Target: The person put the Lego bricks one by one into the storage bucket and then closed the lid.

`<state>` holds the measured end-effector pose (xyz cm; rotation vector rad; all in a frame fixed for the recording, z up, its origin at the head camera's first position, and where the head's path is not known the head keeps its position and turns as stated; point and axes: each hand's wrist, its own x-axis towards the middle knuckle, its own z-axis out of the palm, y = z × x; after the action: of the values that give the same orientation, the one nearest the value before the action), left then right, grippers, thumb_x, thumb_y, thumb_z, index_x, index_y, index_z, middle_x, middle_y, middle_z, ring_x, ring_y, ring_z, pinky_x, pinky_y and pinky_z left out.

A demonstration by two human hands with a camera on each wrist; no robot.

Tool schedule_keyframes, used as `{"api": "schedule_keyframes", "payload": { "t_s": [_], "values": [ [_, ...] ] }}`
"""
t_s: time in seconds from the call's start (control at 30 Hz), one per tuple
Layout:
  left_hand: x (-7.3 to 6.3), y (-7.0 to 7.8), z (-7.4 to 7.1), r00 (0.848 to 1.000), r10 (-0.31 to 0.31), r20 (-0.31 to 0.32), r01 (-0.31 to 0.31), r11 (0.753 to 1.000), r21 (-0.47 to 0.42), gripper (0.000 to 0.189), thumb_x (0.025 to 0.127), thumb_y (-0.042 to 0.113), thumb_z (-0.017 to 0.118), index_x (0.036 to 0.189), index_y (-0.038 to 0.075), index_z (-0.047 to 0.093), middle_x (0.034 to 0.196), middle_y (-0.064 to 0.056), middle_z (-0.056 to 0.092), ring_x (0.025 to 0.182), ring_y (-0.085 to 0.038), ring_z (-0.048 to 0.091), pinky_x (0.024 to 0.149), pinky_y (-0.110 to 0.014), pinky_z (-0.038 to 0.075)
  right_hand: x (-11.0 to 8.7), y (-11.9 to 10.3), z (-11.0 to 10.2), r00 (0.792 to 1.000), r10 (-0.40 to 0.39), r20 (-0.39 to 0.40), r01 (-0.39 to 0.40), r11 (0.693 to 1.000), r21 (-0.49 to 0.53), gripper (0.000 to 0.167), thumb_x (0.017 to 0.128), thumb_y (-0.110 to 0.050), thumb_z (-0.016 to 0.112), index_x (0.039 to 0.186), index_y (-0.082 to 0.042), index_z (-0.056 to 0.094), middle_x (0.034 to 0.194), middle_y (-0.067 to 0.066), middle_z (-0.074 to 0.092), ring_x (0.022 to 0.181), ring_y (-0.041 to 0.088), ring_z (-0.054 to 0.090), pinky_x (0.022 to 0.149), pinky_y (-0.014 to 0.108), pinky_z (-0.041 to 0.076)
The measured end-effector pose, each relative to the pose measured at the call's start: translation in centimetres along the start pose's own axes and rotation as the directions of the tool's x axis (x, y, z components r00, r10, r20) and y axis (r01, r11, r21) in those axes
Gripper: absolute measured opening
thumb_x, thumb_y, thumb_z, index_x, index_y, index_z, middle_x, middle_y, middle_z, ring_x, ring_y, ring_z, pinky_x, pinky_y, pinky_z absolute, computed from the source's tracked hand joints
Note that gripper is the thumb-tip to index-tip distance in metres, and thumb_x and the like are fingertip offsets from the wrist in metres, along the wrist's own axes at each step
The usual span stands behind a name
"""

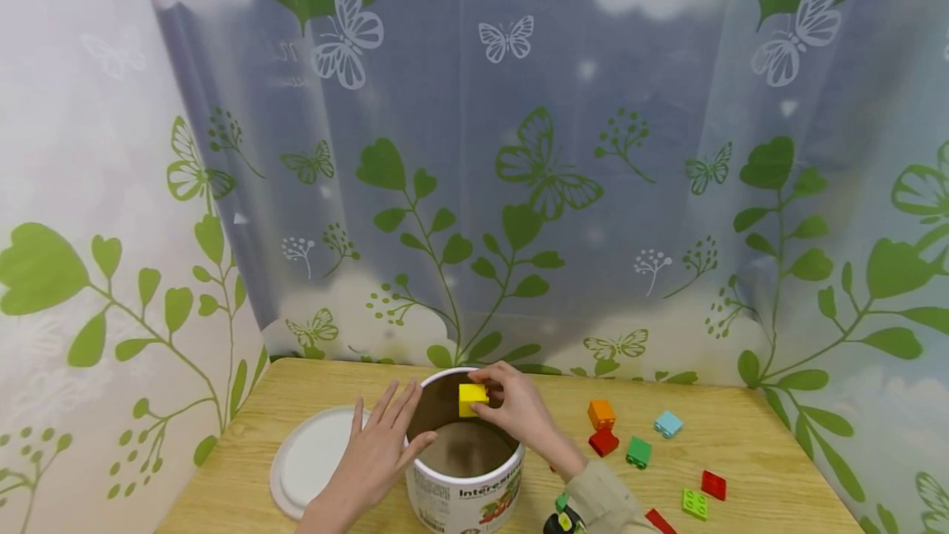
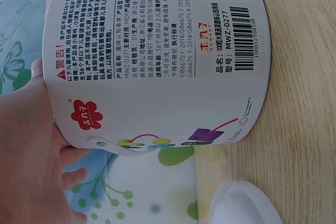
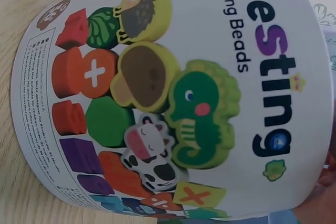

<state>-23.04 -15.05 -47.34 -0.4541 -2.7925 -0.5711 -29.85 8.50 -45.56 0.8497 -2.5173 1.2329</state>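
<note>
Your right hand (image 1: 513, 404) has its grip pinching a yellow block (image 1: 472, 400) at the open mouth of the white tub (image 1: 437, 497). Your left hand (image 1: 381, 445), fingers spread, is at the tub's left rim; a white lid (image 1: 315, 458) lies leftward on the tabletop (image 1: 237, 443), colored blocks (image 1: 638, 452) rightward.

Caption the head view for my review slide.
Right hand pinches a yellow block at the mouth of the open tub, left hand at its rim, colored blocks nearby.

Blue-grey curtain (image 1: 437, 105) in a butterfly-and-leaf print, pale wooden table (image 1: 771, 452)
</note>
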Motion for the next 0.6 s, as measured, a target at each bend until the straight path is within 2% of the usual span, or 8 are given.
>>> {"api": "schedule_keyframes", "payload": {
  "t_s": [0.1,0.3,0.47,0.6],
  "values": [
    [0.0,-0.1,0.1,1.0,0.0,-0.005,0.0,1.0,0.0,0.07,0.102,0.05,0.053,0.157,0.008,0.039,0.161,-0.009,0.038,0.152,-0.033,0.025,0.117,-0.071,0.01,-0.2,0.1,0.0,1.0,-0.007,-0.012,0.007,0.999,0.038,0.037,0.084,0.002,0.08,0.119,0.006,0.069,0.11,0.015,0.064,0.102,0.033,0.069,0.088,0.04,0.059],
    [0.0,-0.2,0.4,1.0,0.006,-0.02,-0.006,1.0,0.002,0.072,0.101,0.051,0.054,0.157,0.008,0.039,0.16,-0.009,0.039,0.153,-0.033,0.025,0.117,-0.071,0.01,-0.4,0.3,-0.2,0.999,0.003,-0.034,0.004,0.98,0.2,0.033,0.088,0.003,0.075,0.12,0.005,0.069,0.114,0.018,0.066,0.104,0.04,0.067,0.091,0.047,0.057],
    [-0.1,-0.2,0.4,0.999,0.015,-0.033,-0.015,1.0,0.0,0.072,0.101,0.052,0.053,0.156,0.008,0.04,0.16,-0.009,0.041,0.152,-0.034,0.027,0.117,-0.071,0.011,-0.8,0.1,-0.8,0.998,-0.014,-0.064,0.03,0.963,0.268,0.033,0.089,0.0,0.075,0.121,0.003,0.069,0.114,0.019,0.068,0.104,0.039,0.067,0.091,0.043,0.057],
    [-0.1,-0.2,0.4,0.999,0.013,-0.03,-0.013,1.0,-0.002,0.072,0.102,0.053,0.052,0.157,0.008,0.04,0.161,-0.009,0.04,0.152,-0.033,0.027,0.117,-0.071,0.011,-1.3,0.1,-1.4,0.997,0.006,-0.073,0.016,0.953,0.304,0.034,0.09,-0.001,0.075,0.123,0.0,0.069,0.115,0.02,0.068,0.106,0.038,0.067,0.092,0.043,0.057]
  ]
}}
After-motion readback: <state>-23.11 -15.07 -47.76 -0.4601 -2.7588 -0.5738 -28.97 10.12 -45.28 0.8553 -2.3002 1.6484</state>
